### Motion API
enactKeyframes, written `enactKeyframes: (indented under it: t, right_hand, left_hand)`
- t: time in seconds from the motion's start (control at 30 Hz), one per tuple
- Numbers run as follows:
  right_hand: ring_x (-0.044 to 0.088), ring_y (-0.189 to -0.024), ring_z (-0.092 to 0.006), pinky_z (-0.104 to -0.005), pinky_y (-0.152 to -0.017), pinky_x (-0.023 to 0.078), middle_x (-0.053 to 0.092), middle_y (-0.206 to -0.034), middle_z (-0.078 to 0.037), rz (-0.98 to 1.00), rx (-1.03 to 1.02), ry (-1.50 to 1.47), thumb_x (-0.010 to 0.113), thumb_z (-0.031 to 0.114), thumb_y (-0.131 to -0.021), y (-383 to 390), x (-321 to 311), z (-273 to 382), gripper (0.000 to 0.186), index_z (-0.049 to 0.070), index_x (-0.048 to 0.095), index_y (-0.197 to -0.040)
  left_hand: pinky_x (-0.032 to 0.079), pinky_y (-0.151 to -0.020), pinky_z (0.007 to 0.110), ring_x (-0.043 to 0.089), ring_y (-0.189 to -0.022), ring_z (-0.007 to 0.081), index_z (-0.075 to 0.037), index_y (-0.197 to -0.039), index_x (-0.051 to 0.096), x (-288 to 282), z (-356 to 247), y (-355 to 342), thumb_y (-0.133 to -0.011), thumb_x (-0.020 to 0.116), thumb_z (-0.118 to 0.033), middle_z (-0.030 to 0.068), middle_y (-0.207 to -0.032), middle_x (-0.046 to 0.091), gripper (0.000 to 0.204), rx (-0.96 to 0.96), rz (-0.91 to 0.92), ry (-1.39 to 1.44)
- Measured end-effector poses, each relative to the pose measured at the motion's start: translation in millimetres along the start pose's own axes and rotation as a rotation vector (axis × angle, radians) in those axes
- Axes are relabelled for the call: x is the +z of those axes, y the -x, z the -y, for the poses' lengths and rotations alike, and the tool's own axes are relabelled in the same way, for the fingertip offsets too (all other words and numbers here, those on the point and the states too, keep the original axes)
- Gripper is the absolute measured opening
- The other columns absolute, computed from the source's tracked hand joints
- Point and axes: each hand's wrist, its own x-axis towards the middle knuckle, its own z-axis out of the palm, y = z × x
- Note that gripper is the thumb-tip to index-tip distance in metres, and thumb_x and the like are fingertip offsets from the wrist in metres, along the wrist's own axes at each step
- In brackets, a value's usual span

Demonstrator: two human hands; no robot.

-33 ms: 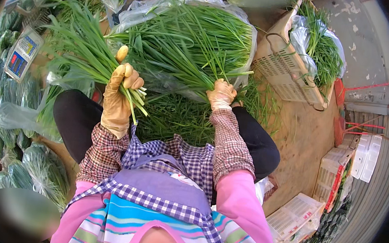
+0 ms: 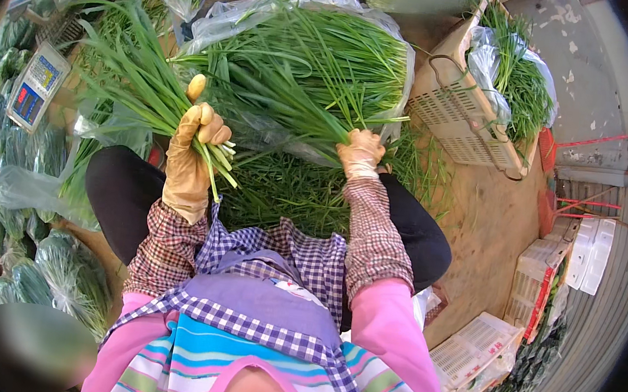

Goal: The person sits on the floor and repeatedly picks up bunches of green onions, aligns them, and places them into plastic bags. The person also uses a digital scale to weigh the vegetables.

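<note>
My left hand (image 2: 201, 127), in a tan glove, is closed round an upright-leaning bunch of green leafy stalks (image 2: 135, 78), with pale cut ends poking out on its right. My right hand (image 2: 361, 151), also gloved, is closed on stalks (image 2: 314, 119) at the front right of a big pile (image 2: 344, 54) lying in an open clear plastic bag (image 2: 226, 14). Loose trimmed leaves (image 2: 277, 184) cover the surface between my knees, below the pile.
Bagged greens (image 2: 68, 277) and a scale (image 2: 38, 87) line the left. A plastic crate of greens (image 2: 447, 95) stands upper right. Red dustpans (image 2: 546, 209), white boxes (image 2: 591, 256) and more crates (image 2: 470, 346) are along the right, beside a wall (image 2: 588, 64).
My right hand has shifted slightly to the right, and the stalks in it are blurred with movement. My left hand is almost where it was.
</note>
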Motion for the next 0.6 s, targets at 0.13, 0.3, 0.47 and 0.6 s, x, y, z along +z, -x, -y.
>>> enactKeyframes:
  t: [0.13, 0.3, 0.47, 0.6]
  right_hand:
    - [0.057, -0.080, -0.0173, -0.0295, -0.077, 0.045, 0.062, -0.091, -0.008, -0.063, -0.004, -0.801, 0.064, 0.012, -0.079, -16.3, -39.7, -42.2, 0.026, 0.004, 0.062, -0.103]
    - [0.055, -0.086, -0.0176, -0.0297, -0.076, 0.042, 0.063, -0.094, -0.007, 0.145, 0.054, -0.770, 0.066, 0.026, -0.078, -10.8, -76.1, -36.8, 0.034, 0.000, 0.063, -0.100]
    - [0.052, -0.077, -0.0121, -0.0281, -0.069, 0.042, 0.059, -0.080, -0.003, 0.260, -0.038, -1.128, 0.065, 0.031, -0.080, -3.2, -76.8, -35.5, 0.029, 0.002, 0.062, -0.084]
    - [0.054, -0.064, -0.0139, -0.0281, -0.062, 0.044, 0.061, -0.075, -0.005, 0.320, -0.124, -1.254, 0.062, 0.030, -0.082, 19.9, -70.6, -12.7, 0.030, 0.001, 0.061, -0.088]
  left_hand:
    - [0.036, -0.061, 0.023, 0.041, -0.061, 0.0062, -0.004, -0.131, 0.039, 2.1, 2.9, -1.1, -0.087, 0.057, -0.009, -0.0025, -0.075, 0.050, 0.048, -0.007, -0.053, 0.039]
    - [0.044, -0.063, 0.024, 0.050, -0.066, 0.0094, -0.005, -0.128, 0.043, -5.4, 18.2, -0.3, -0.090, 0.052, -0.009, 0.0049, -0.087, 0.060, 0.039, -0.095, -0.101, 0.087]
    - [0.050, -0.057, 0.021, 0.058, -0.070, 0.0069, -0.005, -0.122, 0.050, 1.8, 41.0, 10.1, -0.085, 0.061, -0.012, 0.0074, -0.097, 0.064, 0.039, -0.249, -0.211, -0.112]
    - [0.051, -0.058, 0.023, 0.060, -0.074, 0.0121, -0.007, -0.123, 0.048, -10.3, 89.5, 18.1, -0.085, 0.061, -0.018, 0.0120, -0.110, 0.059, 0.042, -0.518, -0.375, -0.134]
